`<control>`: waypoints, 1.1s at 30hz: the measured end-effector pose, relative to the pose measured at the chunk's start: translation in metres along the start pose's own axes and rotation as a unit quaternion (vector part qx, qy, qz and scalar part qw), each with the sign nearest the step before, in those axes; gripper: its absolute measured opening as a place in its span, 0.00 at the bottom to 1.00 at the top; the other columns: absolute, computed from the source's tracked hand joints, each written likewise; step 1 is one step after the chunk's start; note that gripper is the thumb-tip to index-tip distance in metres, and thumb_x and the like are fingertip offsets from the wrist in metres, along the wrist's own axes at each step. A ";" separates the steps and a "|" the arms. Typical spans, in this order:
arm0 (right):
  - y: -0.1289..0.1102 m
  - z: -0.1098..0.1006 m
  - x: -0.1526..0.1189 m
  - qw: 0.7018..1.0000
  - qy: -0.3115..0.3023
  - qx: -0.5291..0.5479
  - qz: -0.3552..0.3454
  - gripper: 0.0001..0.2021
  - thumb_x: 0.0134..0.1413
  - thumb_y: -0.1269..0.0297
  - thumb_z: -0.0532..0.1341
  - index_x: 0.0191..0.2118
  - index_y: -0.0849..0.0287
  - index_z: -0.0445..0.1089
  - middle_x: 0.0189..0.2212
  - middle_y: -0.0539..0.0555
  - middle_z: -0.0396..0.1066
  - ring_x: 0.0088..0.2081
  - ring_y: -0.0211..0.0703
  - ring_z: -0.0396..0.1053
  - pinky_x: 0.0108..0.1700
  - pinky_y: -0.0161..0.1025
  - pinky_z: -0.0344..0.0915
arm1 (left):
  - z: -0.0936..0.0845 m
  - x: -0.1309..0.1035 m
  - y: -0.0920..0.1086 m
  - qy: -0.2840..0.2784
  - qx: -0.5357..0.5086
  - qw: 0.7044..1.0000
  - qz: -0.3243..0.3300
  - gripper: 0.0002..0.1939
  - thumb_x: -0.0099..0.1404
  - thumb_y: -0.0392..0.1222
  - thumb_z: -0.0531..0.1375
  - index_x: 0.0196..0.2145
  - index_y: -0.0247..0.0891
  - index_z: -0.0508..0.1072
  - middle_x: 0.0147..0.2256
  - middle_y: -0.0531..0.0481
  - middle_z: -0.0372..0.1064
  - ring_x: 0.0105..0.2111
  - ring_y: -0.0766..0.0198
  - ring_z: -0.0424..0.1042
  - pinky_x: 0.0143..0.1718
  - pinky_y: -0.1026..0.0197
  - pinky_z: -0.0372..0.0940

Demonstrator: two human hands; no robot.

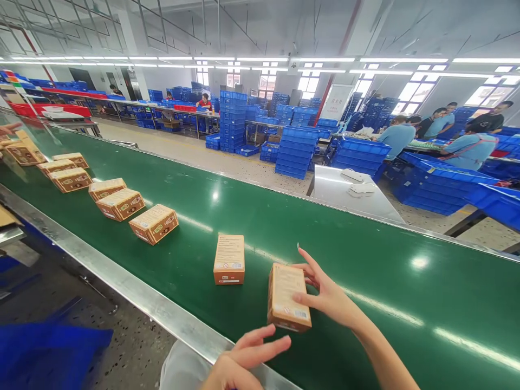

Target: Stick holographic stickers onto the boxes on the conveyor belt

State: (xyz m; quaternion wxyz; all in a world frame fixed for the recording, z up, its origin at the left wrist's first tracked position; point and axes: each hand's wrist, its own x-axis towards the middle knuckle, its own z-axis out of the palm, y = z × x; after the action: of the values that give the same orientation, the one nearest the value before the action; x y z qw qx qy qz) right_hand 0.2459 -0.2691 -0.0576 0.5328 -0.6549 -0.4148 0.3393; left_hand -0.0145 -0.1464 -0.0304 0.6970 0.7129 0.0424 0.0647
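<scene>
A small tan and brown printed cardboard box [287,290] is gripped by my right hand [323,290], thumb on its top and fingers at the far side, the little finger raised. The box looks slightly tilted over the green conveyor belt [390,303]; whether it touches the belt I cannot tell. My left hand [252,357] is just below the box's near end, fingers stretched out and apart, holding nothing. To the left, a second box [229,257] of the same kind lies flat on the belt, print side up.
Several more such boxes [154,223] trail leftward along the belt. Another person's hand [8,130] is at the far left edge. A metal rail [170,309] borders the near side. Beyond the belt stand a metal table [345,189], stacked blue crates [297,151] and people at work.
</scene>
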 end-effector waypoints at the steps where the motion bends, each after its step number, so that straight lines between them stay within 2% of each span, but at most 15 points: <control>1: -0.002 -0.002 -0.010 1.000 -0.013 -0.001 0.005 0.54 0.54 0.54 0.71 0.73 0.56 0.34 0.60 0.63 0.64 0.57 0.53 0.66 0.66 0.56 0.54 | 0.000 0.002 0.003 -0.002 0.037 0.999 0.000 0.17 0.56 0.65 0.67 0.26 0.52 0.85 0.61 0.51 0.66 0.68 0.38 0.53 0.67 0.34 0.47; 3: -0.006 -0.004 -0.029 1.000 -0.001 -0.008 0.017 0.51 0.55 0.53 0.70 0.74 0.53 0.36 0.62 0.61 0.62 0.60 0.53 0.64 0.67 0.58 0.52 | 0.001 0.007 0.009 -0.019 0.092 0.996 -0.001 0.13 0.55 0.62 0.69 0.26 0.53 0.85 0.63 0.54 0.62 0.70 0.36 0.47 0.69 0.31 0.37; 4: -0.007 -0.004 -0.038 0.999 0.029 -0.009 0.020 0.48 0.57 0.52 0.69 0.73 0.51 0.39 0.63 0.61 0.61 0.62 0.54 0.62 0.67 0.58 0.52 | 0.003 0.010 0.010 -0.030 0.109 0.994 0.001 0.12 0.55 0.61 0.69 0.28 0.54 0.85 0.64 0.54 0.60 0.70 0.36 0.45 0.69 0.30 0.33; 6: -0.008 -0.002 -0.054 0.991 0.126 0.008 0.030 0.38 0.60 0.48 0.66 0.69 0.50 0.52 0.65 0.59 0.60 0.64 0.54 0.59 0.68 0.58 0.51 | 0.008 0.018 0.006 -0.053 0.129 0.990 0.000 0.12 0.55 0.59 0.70 0.32 0.54 0.85 0.65 0.54 0.58 0.70 0.36 0.43 0.68 0.30 0.29; 8: -0.007 0.002 -0.066 0.968 0.236 0.059 0.055 0.28 0.59 0.44 0.66 0.60 0.51 0.67 0.63 0.58 0.64 0.64 0.56 0.60 0.68 0.56 0.53 | 0.012 0.025 -0.004 -0.072 0.135 0.988 -0.007 0.14 0.54 0.59 0.71 0.36 0.52 0.85 0.66 0.53 0.55 0.70 0.35 0.44 0.69 0.31 0.34; 10: -0.007 0.008 -0.074 0.945 0.291 0.120 0.091 0.23 0.56 0.42 0.66 0.50 0.53 0.75 0.59 0.57 0.69 0.60 0.59 0.65 0.66 0.55 0.57 | 0.017 0.031 -0.016 -0.088 0.136 0.987 -0.012 0.16 0.52 0.59 0.72 0.37 0.51 0.85 0.67 0.52 0.54 0.70 0.34 0.44 0.68 0.32 0.41; 13: -0.011 0.015 -0.080 0.937 0.273 0.174 0.131 0.22 0.53 0.40 0.68 0.42 0.55 0.78 0.58 0.58 0.70 0.58 0.62 0.67 0.64 0.55 0.59 | 0.022 0.037 -0.029 -0.105 0.129 0.986 -0.009 0.16 0.51 0.58 0.72 0.36 0.50 0.85 0.67 0.53 0.54 0.70 0.33 0.42 0.67 0.33 0.45; 17: -0.019 0.016 -0.082 0.940 0.253 0.167 0.156 0.20 0.51 0.41 0.70 0.35 0.55 0.77 0.58 0.57 0.70 0.59 0.62 0.65 0.64 0.54 0.56 | 0.026 0.044 -0.026 -0.132 0.126 0.983 -0.006 0.16 0.52 0.54 0.72 0.37 0.48 0.85 0.67 0.52 0.53 0.70 0.33 0.41 0.67 0.33 0.45; 23: -0.022 0.009 -0.091 0.946 0.258 0.113 0.163 0.22 0.51 0.39 0.69 0.31 0.55 0.74 0.60 0.57 0.67 0.61 0.63 0.63 0.59 0.48 0.61 | 0.035 0.050 -0.013 -0.153 0.118 0.981 -0.011 0.16 0.53 0.52 0.72 0.38 0.46 0.85 0.67 0.51 0.55 0.70 0.32 0.41 0.67 0.33 0.46; 27: -0.019 0.001 -0.098 0.948 0.262 0.084 0.162 0.22 0.51 0.39 0.68 0.31 0.56 0.75 0.60 0.57 0.68 0.58 0.61 0.65 0.58 0.45 0.63 | 0.045 0.053 -0.019 -0.155 0.107 0.982 -0.005 0.15 0.54 0.53 0.71 0.38 0.47 0.85 0.67 0.52 0.55 0.70 0.33 0.42 0.67 0.34 0.46; 30: -0.018 -0.003 -0.102 0.943 0.277 0.080 0.165 0.22 0.48 0.39 0.70 0.30 0.57 0.74 0.60 0.58 0.68 0.54 0.61 0.70 0.48 0.42 0.71 | 0.055 0.057 -0.034 -0.154 0.109 0.982 0.007 0.15 0.53 0.55 0.72 0.37 0.48 0.85 0.66 0.53 0.55 0.70 0.32 0.44 0.67 0.33 0.47; 33: -0.018 -0.003 -0.105 0.937 0.302 0.048 0.167 0.24 0.46 0.38 0.69 0.30 0.57 0.73 0.57 0.60 0.70 0.47 0.59 0.74 0.38 0.41 0.74 | 0.064 0.063 -0.049 -0.170 0.138 0.975 0.020 0.17 0.50 0.57 0.73 0.36 0.49 0.85 0.66 0.53 0.55 0.69 0.30 0.45 0.66 0.32 0.49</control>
State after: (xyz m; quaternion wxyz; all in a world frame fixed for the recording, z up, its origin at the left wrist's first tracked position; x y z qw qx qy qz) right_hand 0.2008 -0.3643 -0.0392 0.5993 -0.7603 -0.1022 0.2289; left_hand 0.0587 -0.1992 -0.0788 0.5873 0.8036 -0.0823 -0.0505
